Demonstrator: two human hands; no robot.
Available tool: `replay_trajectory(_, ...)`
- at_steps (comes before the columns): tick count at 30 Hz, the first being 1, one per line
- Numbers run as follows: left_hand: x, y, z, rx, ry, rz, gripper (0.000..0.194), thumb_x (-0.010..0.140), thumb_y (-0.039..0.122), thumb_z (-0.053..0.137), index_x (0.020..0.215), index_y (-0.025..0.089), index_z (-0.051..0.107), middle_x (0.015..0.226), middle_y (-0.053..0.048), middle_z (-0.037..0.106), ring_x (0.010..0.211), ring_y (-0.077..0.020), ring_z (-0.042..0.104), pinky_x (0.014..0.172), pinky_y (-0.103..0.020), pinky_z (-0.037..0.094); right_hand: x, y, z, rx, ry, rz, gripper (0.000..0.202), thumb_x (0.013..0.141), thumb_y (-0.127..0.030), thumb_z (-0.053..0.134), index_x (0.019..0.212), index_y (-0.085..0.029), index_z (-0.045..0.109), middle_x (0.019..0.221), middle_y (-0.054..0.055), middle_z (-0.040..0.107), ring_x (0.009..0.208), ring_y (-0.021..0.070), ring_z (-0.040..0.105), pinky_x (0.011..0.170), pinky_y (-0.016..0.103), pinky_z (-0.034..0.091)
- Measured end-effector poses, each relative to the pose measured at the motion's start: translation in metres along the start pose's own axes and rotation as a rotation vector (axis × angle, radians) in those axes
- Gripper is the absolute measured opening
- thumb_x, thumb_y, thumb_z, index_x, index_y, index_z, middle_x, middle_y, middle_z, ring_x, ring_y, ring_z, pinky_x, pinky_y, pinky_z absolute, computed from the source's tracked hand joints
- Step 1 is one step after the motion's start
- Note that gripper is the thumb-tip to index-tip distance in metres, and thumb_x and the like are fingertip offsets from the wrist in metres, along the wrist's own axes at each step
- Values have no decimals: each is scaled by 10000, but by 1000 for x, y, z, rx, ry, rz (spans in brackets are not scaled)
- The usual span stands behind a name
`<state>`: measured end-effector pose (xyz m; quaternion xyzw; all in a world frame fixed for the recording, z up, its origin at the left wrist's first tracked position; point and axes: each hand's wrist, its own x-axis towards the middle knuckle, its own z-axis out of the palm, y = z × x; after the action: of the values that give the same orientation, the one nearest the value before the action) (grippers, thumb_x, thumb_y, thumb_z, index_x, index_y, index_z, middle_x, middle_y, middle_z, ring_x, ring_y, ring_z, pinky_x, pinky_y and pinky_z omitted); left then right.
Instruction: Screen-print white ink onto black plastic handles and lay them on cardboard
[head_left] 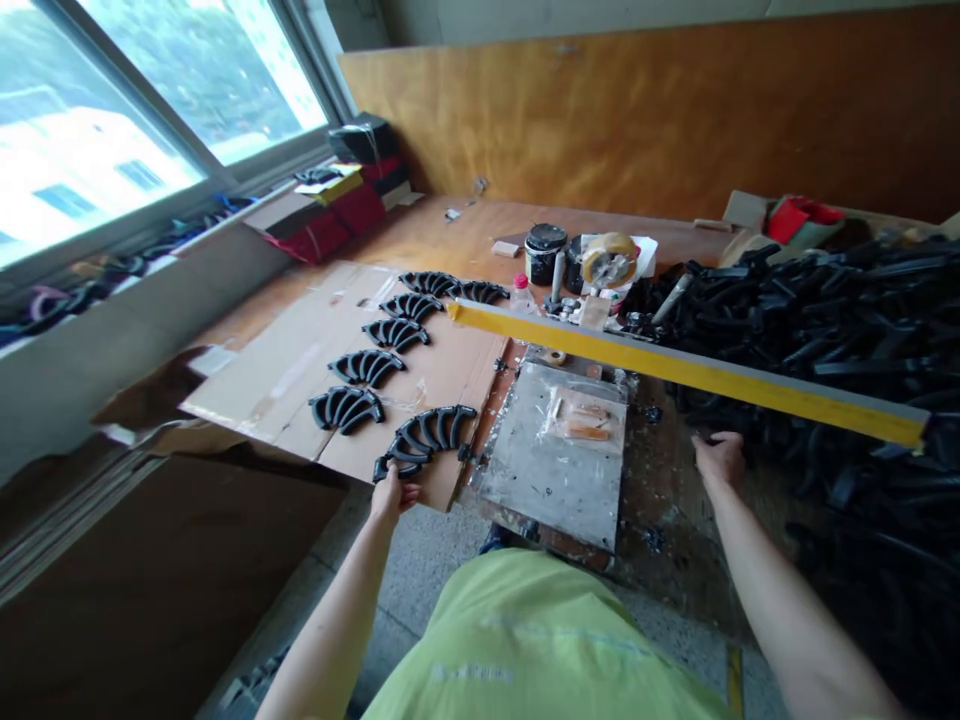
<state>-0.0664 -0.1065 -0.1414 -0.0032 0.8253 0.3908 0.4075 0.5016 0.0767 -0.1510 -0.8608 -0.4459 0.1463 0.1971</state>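
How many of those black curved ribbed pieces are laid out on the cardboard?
7. Two lie at the far end, four run down in a line, and the nearest is at the left hand. None seem hidden.

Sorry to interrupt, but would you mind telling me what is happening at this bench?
A person in a green shirt stands at a workbench. The left hand is on a black curved part at the near edge of a cardboard sheet, where several similar parts lie in a row. The right hand rests by a pile of black parts. A metal plate sits between the hands, under a yellow bar.
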Motion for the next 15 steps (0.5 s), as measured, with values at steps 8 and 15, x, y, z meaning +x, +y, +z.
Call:
replay_trajectory(8,3,-11,2,11,71,22,446,837,557,472,741,135,580,624,-102,661,517,-177,617,502,-291,524,-86,-88,-4,285,-150,-816,298,849,-260,487,1127,-184,560,1075,125,628,999,266,584,876,422,461)
replay_trajectory(15,-20,-6,-3,50,-16,52,435,810,569,491,673,160,548,492,-29,589,391,-126,512,426,-259,471,-120,-145,7,-61,-216,-1132,380,893,-106,396,1173,-174,644,1021,109,618,1010,238,502,891,357,407)
